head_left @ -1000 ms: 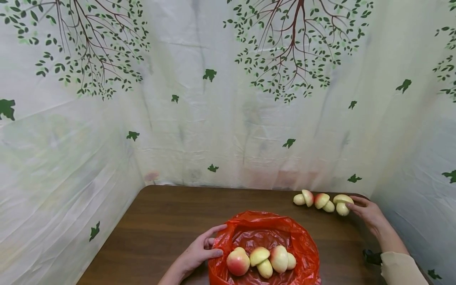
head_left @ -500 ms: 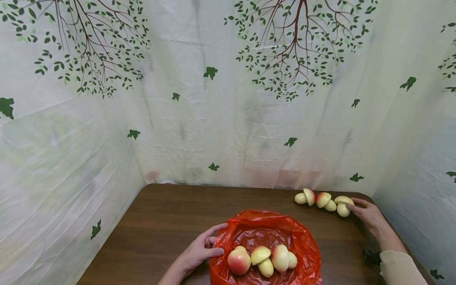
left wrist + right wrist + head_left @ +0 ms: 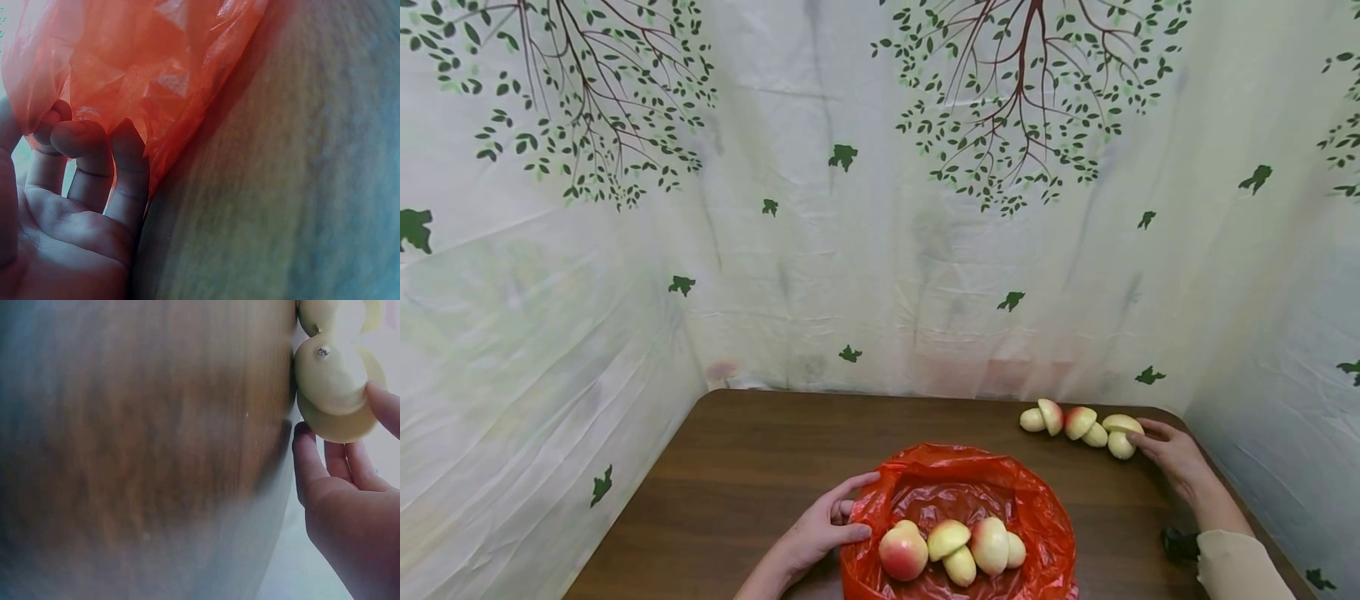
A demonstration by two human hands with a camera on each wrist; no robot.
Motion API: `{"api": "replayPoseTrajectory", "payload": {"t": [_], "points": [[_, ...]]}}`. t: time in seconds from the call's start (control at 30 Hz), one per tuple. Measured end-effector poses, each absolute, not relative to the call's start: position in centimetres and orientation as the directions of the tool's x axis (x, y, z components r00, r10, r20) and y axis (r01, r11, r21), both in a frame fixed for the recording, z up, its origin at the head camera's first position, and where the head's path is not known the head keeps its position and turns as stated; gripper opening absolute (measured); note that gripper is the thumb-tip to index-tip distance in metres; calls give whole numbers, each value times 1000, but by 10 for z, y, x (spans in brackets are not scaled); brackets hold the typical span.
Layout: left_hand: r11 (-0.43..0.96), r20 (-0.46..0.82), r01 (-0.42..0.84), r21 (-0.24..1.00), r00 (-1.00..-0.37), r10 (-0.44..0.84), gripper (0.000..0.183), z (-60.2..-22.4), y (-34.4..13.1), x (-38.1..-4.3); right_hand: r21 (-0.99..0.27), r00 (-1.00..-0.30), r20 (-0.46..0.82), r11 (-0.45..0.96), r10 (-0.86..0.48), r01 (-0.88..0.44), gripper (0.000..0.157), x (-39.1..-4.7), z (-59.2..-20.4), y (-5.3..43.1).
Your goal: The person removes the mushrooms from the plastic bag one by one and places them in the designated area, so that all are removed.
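My left hand (image 3: 816, 527) pinches the left rim of a red plastic bag (image 3: 1051, 521), thumb in front and fingers behind. In the left wrist view the curled fingers (image 3: 90, 165) press into the crinkled red film. Inside the wide-mouthed bag lie three toy mushrooms, with a yellow one (image 3: 951, 550) in the middle. At the table's back right corner my right hand (image 3: 1176, 457) holds a pale yellow mushroom (image 3: 1122, 442) between thumb and fingers. The right wrist view shows the thumb on one side of this mushroom (image 3: 334, 378) and the fingers around its cap.
Two more mushrooms, a red-capped one (image 3: 1082, 425) and another (image 3: 1043, 417), lie in a row left of the held one along the back edge of the brown table (image 3: 760, 467). A printed cloth curtain (image 3: 880, 250) hangs behind the table.
My right hand and its mushroom have shifted very slightly left, closer to the neighbouring mushroom. The left hand and the bag stay where they were.
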State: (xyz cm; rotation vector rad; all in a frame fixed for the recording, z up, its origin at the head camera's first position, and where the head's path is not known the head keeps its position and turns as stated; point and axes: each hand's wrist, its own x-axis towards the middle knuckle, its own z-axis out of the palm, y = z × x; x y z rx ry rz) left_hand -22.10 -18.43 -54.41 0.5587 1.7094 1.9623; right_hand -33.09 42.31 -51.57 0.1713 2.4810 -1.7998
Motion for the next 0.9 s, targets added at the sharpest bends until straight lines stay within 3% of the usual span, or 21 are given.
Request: {"api": "replayPoseTrajectory", "payload": {"t": [0.47,0.9], "points": [[-130,22,-71,989,-798,602,73,-545,-184,-220,-884,-981,-178,424,83,196,87,-327,-509,421],[-129,16,-79,988,-794,608,73,-543,-184,-218,-931,-984,-99,335,149,145,92,-320,-499,416]]}}
